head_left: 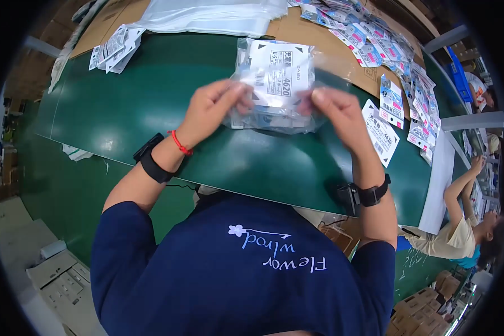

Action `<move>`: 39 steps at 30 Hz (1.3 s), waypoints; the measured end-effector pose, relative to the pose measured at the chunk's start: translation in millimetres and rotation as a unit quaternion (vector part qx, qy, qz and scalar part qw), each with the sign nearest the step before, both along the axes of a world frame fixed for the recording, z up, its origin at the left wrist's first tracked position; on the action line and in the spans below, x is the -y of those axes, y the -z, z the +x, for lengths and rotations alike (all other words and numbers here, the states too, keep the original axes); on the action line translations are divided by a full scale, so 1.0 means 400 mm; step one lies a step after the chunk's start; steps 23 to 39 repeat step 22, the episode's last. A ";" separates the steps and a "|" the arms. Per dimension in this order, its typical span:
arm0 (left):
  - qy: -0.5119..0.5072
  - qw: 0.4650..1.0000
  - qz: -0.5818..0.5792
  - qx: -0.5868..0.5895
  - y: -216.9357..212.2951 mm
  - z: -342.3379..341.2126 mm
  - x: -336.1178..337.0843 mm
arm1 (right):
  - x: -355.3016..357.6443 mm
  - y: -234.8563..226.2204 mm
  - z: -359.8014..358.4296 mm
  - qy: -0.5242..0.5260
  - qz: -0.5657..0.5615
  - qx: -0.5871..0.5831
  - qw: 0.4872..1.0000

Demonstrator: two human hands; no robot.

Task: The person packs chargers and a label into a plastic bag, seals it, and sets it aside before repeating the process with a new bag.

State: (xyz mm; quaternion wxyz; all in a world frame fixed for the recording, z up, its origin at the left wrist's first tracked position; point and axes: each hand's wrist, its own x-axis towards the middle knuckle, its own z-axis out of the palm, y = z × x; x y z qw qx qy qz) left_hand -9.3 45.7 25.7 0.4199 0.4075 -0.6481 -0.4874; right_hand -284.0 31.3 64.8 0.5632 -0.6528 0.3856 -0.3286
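Observation:
A clear plastic bag (290, 124) lies on the green tabletop in front of me, with flat packages inside. A white printed label card (280, 70) shows at its upper face; whether it is under the film or on top, I cannot tell. My left hand (217, 103) pinches the bag's left side, thumb and fingers closed. At the opposite side my right hand (337, 109) grips the bag's film between thumb and fingers, its fingertips partly blurred. Just right of that hand lies another white label card (381, 134), beside a blue-and-white carded package (391, 101).
Many carded packages (369, 42) are heaped on brown cardboard (341, 59) at the far right. Flat clear bags (207, 19) are stacked at the back. Label cards (116, 49) lie at the far left. Another person (459, 238) works to the right.

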 end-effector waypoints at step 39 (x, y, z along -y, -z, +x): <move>-0.239 0.948 -0.012 -0.208 0.056 -0.047 0.259 | 0.249 0.160 -0.022 0.299 -0.054 0.118 0.945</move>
